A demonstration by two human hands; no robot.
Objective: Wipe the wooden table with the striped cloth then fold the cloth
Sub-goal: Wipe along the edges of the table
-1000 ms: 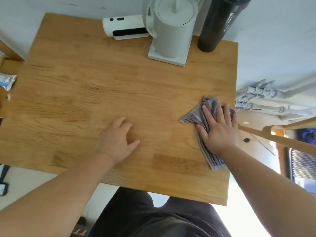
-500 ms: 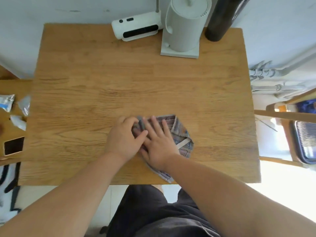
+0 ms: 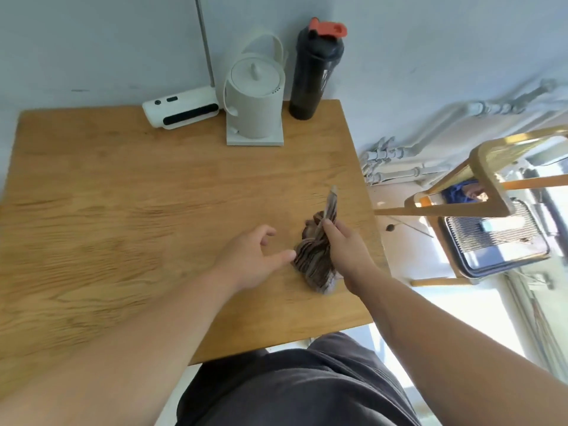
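Striped cloth [image 3: 316, 256] is gripped bunched by right hand [image 3: 344, 247], center-right; left hand [image 3: 249, 259] spread, empty, over tabletop [image 3: 123, 210]. Bottle [image 3: 313, 72] markings unreadable.

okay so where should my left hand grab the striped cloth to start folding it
Probably the loose bunched lower end of the striped cloth, coming from its left side. The right hand already pinches the upper part, so the left hand, open beside it, can pull that end out flat.

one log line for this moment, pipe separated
phase: folding | right hand: grips striped cloth, bunched | left hand: open beside cloth | wooden table
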